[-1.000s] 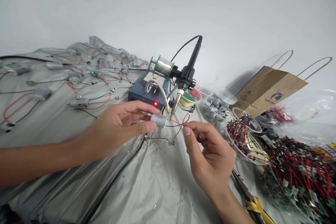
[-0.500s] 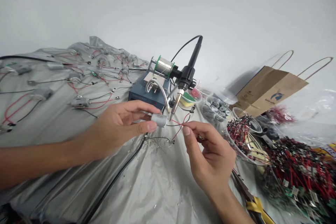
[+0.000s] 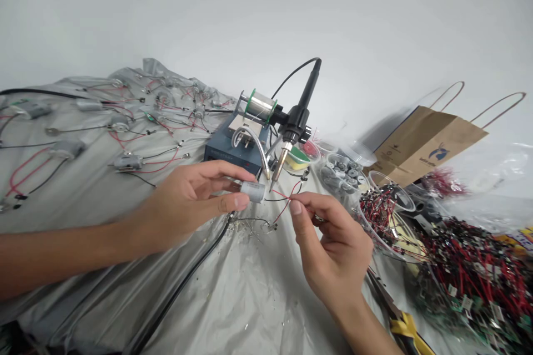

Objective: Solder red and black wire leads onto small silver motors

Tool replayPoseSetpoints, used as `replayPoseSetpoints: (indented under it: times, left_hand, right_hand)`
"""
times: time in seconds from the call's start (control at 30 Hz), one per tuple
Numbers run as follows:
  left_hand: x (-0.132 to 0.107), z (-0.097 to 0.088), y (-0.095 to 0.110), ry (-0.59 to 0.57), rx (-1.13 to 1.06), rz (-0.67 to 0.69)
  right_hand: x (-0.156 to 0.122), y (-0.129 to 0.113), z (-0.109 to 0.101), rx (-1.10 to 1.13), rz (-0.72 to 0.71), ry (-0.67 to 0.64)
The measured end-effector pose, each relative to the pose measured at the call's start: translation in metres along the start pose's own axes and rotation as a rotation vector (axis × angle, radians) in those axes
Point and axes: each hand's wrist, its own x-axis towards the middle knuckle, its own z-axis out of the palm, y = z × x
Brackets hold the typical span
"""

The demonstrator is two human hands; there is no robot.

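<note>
Red indicator lamp (image 3: pixel 247 165) at the blue soldering station's (image 3: pixel 220 151) four o'clock corner, glowing a second ago, now dark

**Silver-grey ground, threaded with red**

The motor (image 3: pixel 253 192) in the left hand (image 3: pixel 179 205) is silver-grey; the wire (image 3: pixel 283 194) in the right hand (image 3: pixel 333 244) is red. Beyond both hands, the soldering iron (image 3: pixel 297 122) has a black handle and a silvery lower end, next to a dark blue box (image 3: pixel 219 148) with a spool (image 3: pixel 261 104) of silver solder between green rims. Beyond and left of the left hand, grey motors (image 3: pixel 69 148) trail red and black leads (image 3: pixel 33 173) across a plain grey sheet (image 3: pixel 250 294). Right of the right hand lie a heap (image 3: pixel 478 283) mottled red, black and green, pliers (image 3: pixel 400 326) with yellow-and-black grips, and, farther off, a brown paper bag (image 3: pixel 416 138) printed with a blue emblem (image 3: pixel 438 153).
</note>
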Motion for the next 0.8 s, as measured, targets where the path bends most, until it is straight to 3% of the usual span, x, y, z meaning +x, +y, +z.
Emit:
replayPoseSetpoints:
  times: [0.8]
  left_hand:
    - [-0.0002, 0.0001, 0.0008, 0.010, -0.004, 0.017]
  right_hand:
    - [0.0004, -0.0011, 0.0000, 0.003, 0.007, -0.009]
